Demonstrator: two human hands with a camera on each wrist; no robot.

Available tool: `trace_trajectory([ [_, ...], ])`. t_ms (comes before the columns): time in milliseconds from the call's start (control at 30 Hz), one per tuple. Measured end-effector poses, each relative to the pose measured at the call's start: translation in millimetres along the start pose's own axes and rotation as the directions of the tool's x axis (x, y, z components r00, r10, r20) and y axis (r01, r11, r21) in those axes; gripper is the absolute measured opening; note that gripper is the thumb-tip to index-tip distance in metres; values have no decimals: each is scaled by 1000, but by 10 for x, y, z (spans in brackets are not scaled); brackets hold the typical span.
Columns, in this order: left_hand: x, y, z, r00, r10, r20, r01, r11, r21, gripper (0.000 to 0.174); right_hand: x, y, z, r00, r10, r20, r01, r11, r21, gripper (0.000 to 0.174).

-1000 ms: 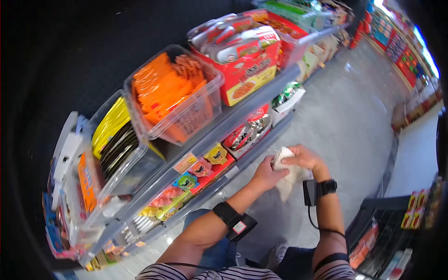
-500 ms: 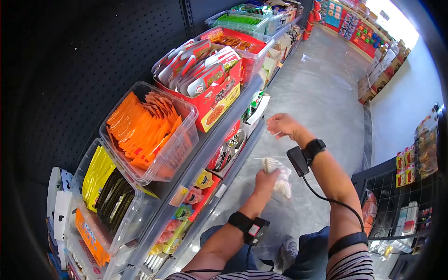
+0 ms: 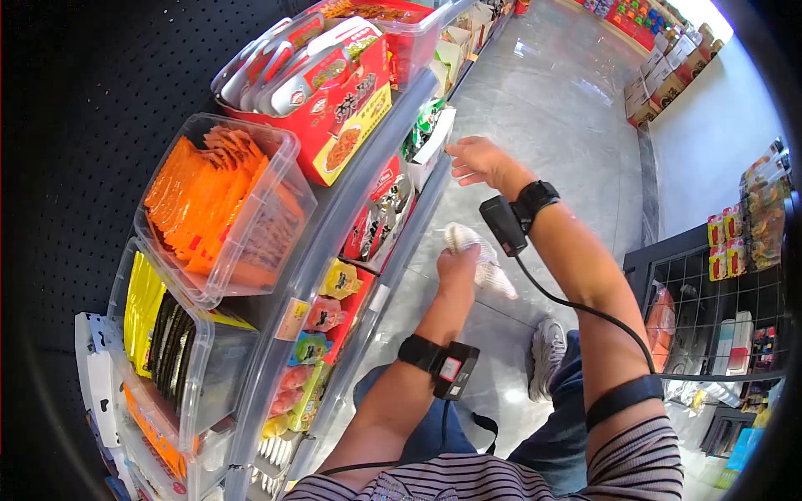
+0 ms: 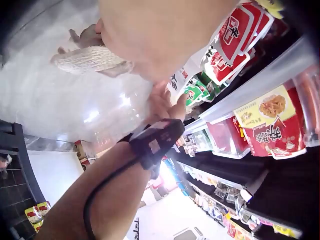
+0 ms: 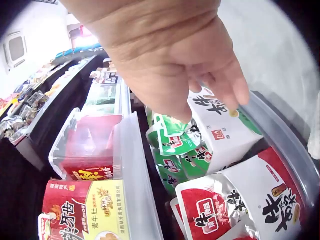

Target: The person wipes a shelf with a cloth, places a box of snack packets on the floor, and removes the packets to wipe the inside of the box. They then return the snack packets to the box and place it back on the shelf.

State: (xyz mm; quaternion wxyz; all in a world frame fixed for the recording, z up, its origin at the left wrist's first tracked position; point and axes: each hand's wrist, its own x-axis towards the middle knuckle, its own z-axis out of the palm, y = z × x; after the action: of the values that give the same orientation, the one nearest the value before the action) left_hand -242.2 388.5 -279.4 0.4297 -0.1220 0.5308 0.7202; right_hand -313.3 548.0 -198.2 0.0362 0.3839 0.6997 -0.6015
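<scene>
Mid-frame, the left hand [image 3: 459,269] grips a white cloth [image 3: 494,280]; higher, the right hand [image 3: 484,162], fingers loose, hangs beside a white carton [image 3: 433,149] at the shelf edge [image 3: 407,250]; floor [image 3: 568,167] stretches upper right.

A second ago both hands were on the white cloth [image 3: 494,278]; now the left hand [image 3: 458,267] alone holds it, while the right hand [image 3: 484,162] has let go and moved out beside the white box [image 5: 225,136] of green packets [image 5: 175,142]. One shoe [image 3: 549,355] has come farther forward from the body.
</scene>
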Motion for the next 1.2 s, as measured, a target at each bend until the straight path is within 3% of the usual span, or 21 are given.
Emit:
trace_trajectory([
  [100,-6,31,-94,997,43,70,-37,996,-76,26,78,132,128,1000,21,-16,-19,992,126,61],
  [333,-77,272,-172,994,93,-64,-88,993,84,28,449,264,240,996,-48,79,14,923,385,63],
  [400,-73,290,-239,990,139,-25,-138,989,55,30,503,242,248,994,-39,104,-4,924,383,62],
  [600,-393,557,-482,999,49,-22,-43,976,214,34,803,323,182,976,20,218,-93,941,327,65],
  [667,-575,606,-634,997,25,-74,-9,977,211,35,914,276,170,967,4,253,-74,960,270,67],
  [767,-937,663,-851,989,60,-133,-20,960,278,38,924,182,222,975,85,203,-123,975,184,68],
  [800,-1072,659,-898,979,76,-190,-32,974,224,38,988,215,293,980,142,141,-170,961,217,63],
  [900,-1341,601,-921,933,114,-341,-75,989,125,38,1047,204,317,985,111,130,-145,947,287,85],
  [933,-1398,575,-911,918,135,-374,-91,987,133,38,1042,239,313,990,41,133,-81,948,308,67],
  [1067,-1371,478,-764,920,113,-375,-45,982,185,34,1018,275,236,988,-18,156,-37,939,341,36],
  [1167,-1139,554,-281,958,158,-238,-112,974,197,33,871,238,74,977,-111,181,28,912,409,24],
  [1200,-1089,610,-94,974,162,-160,-126,968,216,33,802,142,-10,978,-6,207,-82,906,416,17],
])
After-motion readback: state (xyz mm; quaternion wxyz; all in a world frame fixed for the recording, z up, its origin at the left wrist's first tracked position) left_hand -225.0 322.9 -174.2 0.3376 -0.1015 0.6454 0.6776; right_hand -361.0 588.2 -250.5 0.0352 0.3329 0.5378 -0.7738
